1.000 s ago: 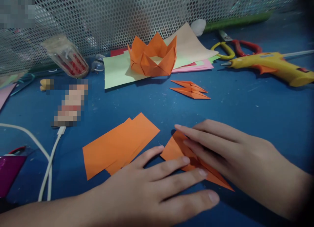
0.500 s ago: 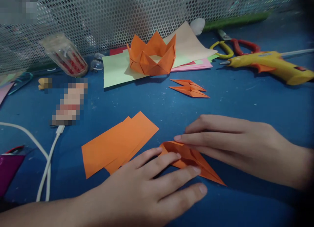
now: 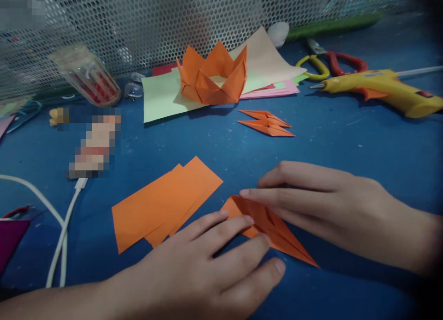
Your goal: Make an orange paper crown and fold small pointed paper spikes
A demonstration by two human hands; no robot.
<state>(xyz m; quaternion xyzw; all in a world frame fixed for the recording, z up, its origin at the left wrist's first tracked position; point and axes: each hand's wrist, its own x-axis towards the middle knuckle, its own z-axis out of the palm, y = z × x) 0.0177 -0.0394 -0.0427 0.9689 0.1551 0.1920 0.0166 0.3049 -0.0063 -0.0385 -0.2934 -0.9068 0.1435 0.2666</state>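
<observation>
A partly folded piece of orange paper lies on the blue table, its long point toward the lower right and a raised fold along its upper edge. Across its left part rests my left hand, open, the fingers spread and the fingertips on the paper. From the right, my right hand has its fingers close together at the raised upper edge, closed on it; its thumb is hidden. Just left of this piece, a few flat orange paper rectangles overlap, partly under my left hand.
Two pointed folded orange pieces lie farther back. Behind them an orange paper crown-like ring stands on coloured sheets. A yellow glue gun and scissors are at back right. A jar and white cable are left.
The left fingertips have slid slightly left on the folded paper. My right fingertips have moved a little left along its upper edge. The whole view has shifted slightly.
</observation>
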